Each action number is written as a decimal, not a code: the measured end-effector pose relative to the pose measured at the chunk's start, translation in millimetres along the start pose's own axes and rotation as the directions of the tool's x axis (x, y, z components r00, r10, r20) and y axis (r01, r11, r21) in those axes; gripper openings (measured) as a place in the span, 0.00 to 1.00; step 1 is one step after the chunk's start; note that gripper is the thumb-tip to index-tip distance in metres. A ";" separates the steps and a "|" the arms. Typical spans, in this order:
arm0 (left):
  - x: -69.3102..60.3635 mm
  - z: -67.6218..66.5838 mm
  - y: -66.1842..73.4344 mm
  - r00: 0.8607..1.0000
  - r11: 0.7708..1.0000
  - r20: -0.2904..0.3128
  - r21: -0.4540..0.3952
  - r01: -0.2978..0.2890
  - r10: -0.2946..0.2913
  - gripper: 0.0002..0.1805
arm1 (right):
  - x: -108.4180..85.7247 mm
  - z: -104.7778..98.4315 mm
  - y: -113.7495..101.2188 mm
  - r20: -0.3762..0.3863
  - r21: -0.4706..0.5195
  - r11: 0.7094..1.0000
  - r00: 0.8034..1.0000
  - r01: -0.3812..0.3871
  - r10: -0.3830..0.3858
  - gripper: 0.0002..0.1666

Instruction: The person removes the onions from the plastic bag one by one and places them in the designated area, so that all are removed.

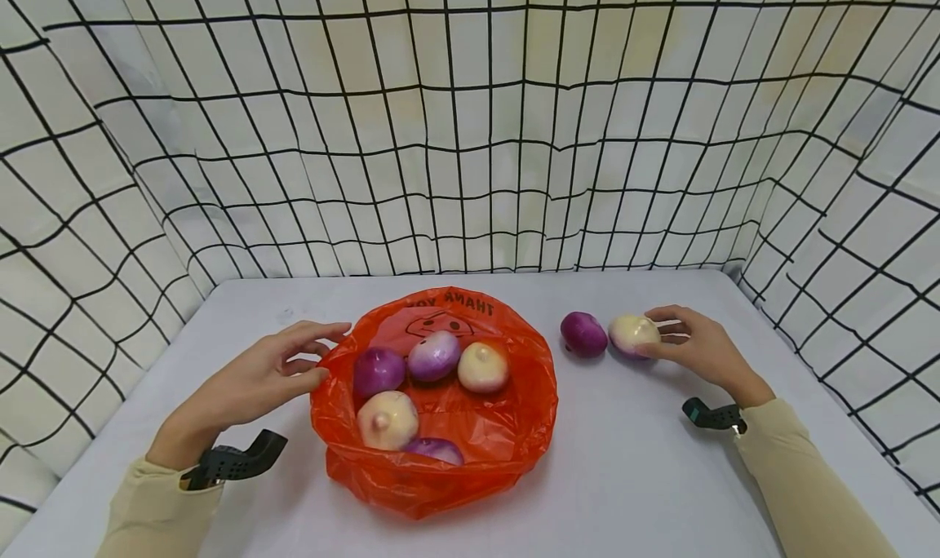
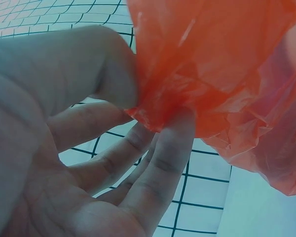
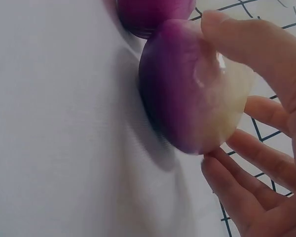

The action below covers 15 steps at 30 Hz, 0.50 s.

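A red plastic bag (image 1: 441, 493) stands on the table with its mouth spread wide. Several onions lie inside, among them a purple one (image 1: 379, 371) and a pale one (image 1: 387, 421). My left hand (image 1: 275, 370) pinches the bag's left rim between thumb and fingers; the left wrist view shows the red film (image 2: 202, 64) there close up. To the right of the bag, my right hand (image 1: 693, 346) holds a white-and-purple onion (image 1: 633, 334) with thumb and fingertips. In the right wrist view this onion (image 3: 187, 94) is beside a dark purple onion (image 3: 155, 15).
The dark purple onion (image 1: 583, 334) lies on the white table (image 1: 624, 476) between the bag and my right hand. White walls behind a black grid net (image 1: 485, 146) rise at the back and both sides. Each wrist wears a black band mount (image 1: 235, 462).
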State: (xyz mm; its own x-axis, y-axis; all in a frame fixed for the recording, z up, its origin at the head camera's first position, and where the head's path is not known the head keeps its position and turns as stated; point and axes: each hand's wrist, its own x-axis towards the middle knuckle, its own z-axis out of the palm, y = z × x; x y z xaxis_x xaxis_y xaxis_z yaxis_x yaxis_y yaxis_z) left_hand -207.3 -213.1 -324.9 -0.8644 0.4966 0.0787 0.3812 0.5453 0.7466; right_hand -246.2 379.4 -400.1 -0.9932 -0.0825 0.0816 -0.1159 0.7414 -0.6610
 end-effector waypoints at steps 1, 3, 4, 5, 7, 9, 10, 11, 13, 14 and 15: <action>-0.2 0.2 0.0 1.000 1.000 0.000 -0.002 0.000 0.000 0.29 | -0.4 -0.8 -0.3 -0.002 -0.001 1.000 1.000 0.001 -0.001 0.42; -0.6 0.4 0.0 1.000 1.000 0.001 -0.005 0.001 -0.001 0.29 | -1.3 -2.8 -0.9 -0.006 -0.008 1.000 1.000 -0.001 0.001 0.42; -0.8 0.6 0.0 1.000 1.000 0.000 -0.008 0.003 -0.003 0.29 | -1.8 -3.9 -1.4 -0.009 -0.014 1.000 1.000 -0.004 0.003 0.43; -0.9 0.7 -0.1 1.000 1.000 0.001 -0.010 0.003 -0.003 0.29 | -2.3 -5.2 -1.8 -0.010 -0.022 1.000 1.000 -0.004 0.004 0.43; -1.2 0.9 -0.5 1.000 1.000 0.001 -0.013 0.004 -0.004 0.29 | -3.1 -7.9 -3.3 -0.018 -0.036 0.999 1.000 -0.001 0.000 0.43; -1.3 0.9 -1.0 1.000 1.000 0.001 -0.014 0.006 -0.006 0.29 | -3.4 -10.6 -5.5 -0.030 -0.050 0.999 1.000 0.010 -0.011 0.43; -1.2 0.8 -1.2 1.000 1.000 0.000 -0.013 0.007 -0.007 0.29 | -3.4 -11.8 -7.1 -0.037 -0.055 0.998 0.999 0.015 -0.017 0.43; -1.1 0.6 -1.4 1.000 1.000 0.000 -0.010 0.009 -0.009 0.29 | -3.4 -13.0 -8.9 -0.044 -0.058 0.998 0.999 0.021 -0.024 0.43; -0.8 0.1 -1.5 1.000 1.000 -0.001 -0.006 0.010 -0.010 0.29 | -3.6 -14.8 -13.3 -0.055 -0.058 0.998 0.998 0.037 -0.040 0.43; -0.4 -0.1 -1.6 1.000 1.000 -0.001 -0.004 0.010 -0.010 0.29 | -3.9 -15.4 -15.7 -0.059 -0.057 0.998 0.997 0.041 -0.045 0.42; 0.0 -0.3 -1.6 1.000 1.000 -0.001 -0.001 0.011 -0.011 0.29 | -4.1 -16.0 -18.1 -0.061 -0.052 0.997 0.997 0.049 -0.052 0.42</action>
State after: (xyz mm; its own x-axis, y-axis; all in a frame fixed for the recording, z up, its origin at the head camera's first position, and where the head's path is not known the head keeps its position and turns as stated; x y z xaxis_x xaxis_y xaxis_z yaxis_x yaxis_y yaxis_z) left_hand -207.9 -214.1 -325.9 -0.8687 0.4901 0.0715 0.3719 0.5501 0.7477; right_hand -239.9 377.0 -376.6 -0.9836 -0.0803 0.1613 -0.1639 0.7703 -0.6163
